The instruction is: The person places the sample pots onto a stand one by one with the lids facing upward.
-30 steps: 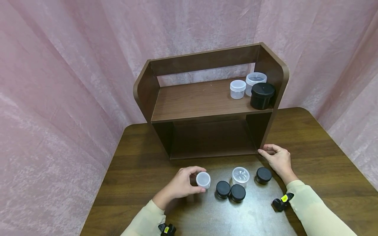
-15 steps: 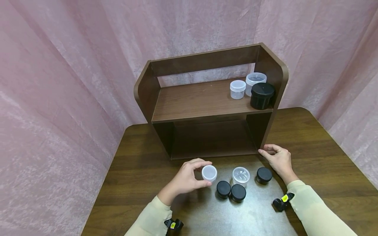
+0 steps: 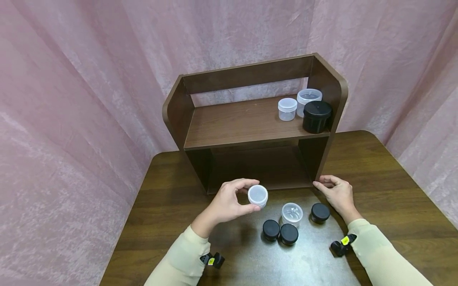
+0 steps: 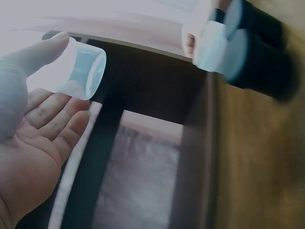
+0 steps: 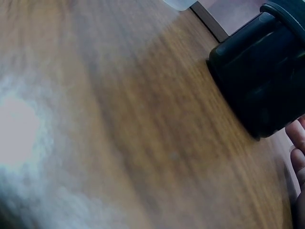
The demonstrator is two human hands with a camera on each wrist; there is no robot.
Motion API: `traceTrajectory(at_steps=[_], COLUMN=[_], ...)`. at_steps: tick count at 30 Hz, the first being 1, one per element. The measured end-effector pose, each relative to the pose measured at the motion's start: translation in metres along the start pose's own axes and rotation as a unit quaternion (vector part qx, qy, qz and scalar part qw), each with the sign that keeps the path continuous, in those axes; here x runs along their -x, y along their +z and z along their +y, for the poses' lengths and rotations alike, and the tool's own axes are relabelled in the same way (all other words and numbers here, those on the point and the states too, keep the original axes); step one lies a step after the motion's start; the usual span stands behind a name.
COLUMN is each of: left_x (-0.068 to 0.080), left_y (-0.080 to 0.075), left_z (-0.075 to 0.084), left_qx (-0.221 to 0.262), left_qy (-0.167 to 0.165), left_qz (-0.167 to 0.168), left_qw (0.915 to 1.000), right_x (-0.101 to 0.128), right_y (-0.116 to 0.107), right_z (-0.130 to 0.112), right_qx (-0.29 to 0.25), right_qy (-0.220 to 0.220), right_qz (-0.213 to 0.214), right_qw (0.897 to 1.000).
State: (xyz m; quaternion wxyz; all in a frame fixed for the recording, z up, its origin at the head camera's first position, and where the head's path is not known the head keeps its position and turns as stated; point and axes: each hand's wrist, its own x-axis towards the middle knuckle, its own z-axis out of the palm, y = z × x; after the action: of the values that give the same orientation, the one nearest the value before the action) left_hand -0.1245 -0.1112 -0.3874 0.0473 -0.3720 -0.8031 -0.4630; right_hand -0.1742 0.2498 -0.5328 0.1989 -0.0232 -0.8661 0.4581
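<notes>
A small clear jar (image 3: 257,195) is hanging above the table (image 3: 375,174), just in front of the shelf unit (image 3: 250,127), with the left hand (image 3: 229,202) pinching it between curled thumb and fingers. The right hand (image 3: 336,192) is resting, fingers bent, against the shelf's lower right corner, gripping nothing, beside a black jar (image 3: 319,212).

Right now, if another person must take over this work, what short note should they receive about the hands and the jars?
Left hand: its fingers hold a small clear jar lifted above the table, in front of the shelf unit.
Right hand: rests on the table and touches the unit's lower right corner, holding nothing.
Done: three jars stand at the right end of the upper shelf: two clear, one black.
Left: on the table remain one clear jar and three black jars. Likely these and the held jar go on the shelf.
</notes>
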Motion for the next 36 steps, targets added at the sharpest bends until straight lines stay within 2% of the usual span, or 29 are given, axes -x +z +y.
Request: traceTrajectory(at_steps=[10, 14, 24, 30, 36], left_x=[-0.043, -0.061, -0.108, -0.138, -0.161], left_y=[-0.025, -0.035, -0.053, -0.058, -0.061], left_z=[0.028, 0.038, 0.045, 0.048, 0.04], left_qx=[-0.011, -0.009, 0.029, 0.018, -0.004], left_qy=[0.07, 0.075, 0.032, -0.02, -0.059], left_qz=[0.018, 0.025, 0.028, 0.02, 0.021], left_qw=[0.9973, 0.9968, 0.9987, 0.9994, 0.998], right_x=[-0.001, -0.001, -0.001, 0.0, -0.001], right_y=[0.0, 0.001, 0.0, 0.001, 0.001], right_z=[0.001, 0.002, 0.001, 0.002, 0.002], right_qx=[-0.001, 0.002, 0.009, 0.008, 0.002], right_qy=[-0.01, -0.008, -0.017, -0.015, -0.005], right_qz=[0.006, 0.006, 0.01, 0.01, 0.007], right_qw=[1.0, 1.0, 1.0, 1.0, 1.0])
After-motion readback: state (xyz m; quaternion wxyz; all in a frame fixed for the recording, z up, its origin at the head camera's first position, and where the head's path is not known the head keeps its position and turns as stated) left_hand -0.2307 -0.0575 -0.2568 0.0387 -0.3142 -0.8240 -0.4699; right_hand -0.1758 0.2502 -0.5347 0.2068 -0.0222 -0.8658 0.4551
